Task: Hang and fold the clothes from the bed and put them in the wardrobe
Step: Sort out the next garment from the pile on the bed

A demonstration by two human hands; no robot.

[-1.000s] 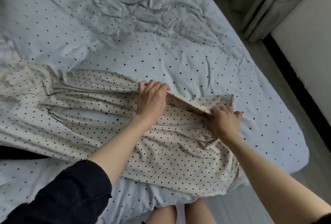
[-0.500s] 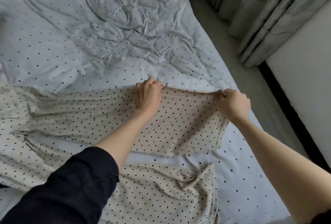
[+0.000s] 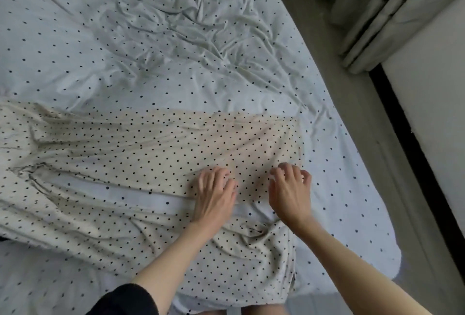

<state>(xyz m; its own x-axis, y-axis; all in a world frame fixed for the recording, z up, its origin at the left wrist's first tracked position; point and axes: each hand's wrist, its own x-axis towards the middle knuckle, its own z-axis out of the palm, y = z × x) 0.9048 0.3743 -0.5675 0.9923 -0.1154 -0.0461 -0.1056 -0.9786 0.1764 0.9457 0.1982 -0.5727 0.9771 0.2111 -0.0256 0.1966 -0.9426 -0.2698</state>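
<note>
Garment (image 3: 141, 153) spread across near half of bed (image 3: 125, 37), running from left edge to near bed's right side. Sheet strip shows between garment's two lobes, left of left hand. Left hand (image 3: 214, 196) on garment's right part, over that gap's end. Right hand (image 3: 289, 194) just right of left hand, apart from it, near garment's right edge. Floor strip (image 3: 352, 113) right of bed. Curtain (image 3: 377, 7) far right, behind; wall (image 3: 432, 100) right of floor.

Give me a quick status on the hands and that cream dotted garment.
Left hand and right hand open, no grip, fingers over the cream polka-dot garment. Garment spread on bed sheet, wrinkled, unfolded. Nothing in the way.
</note>
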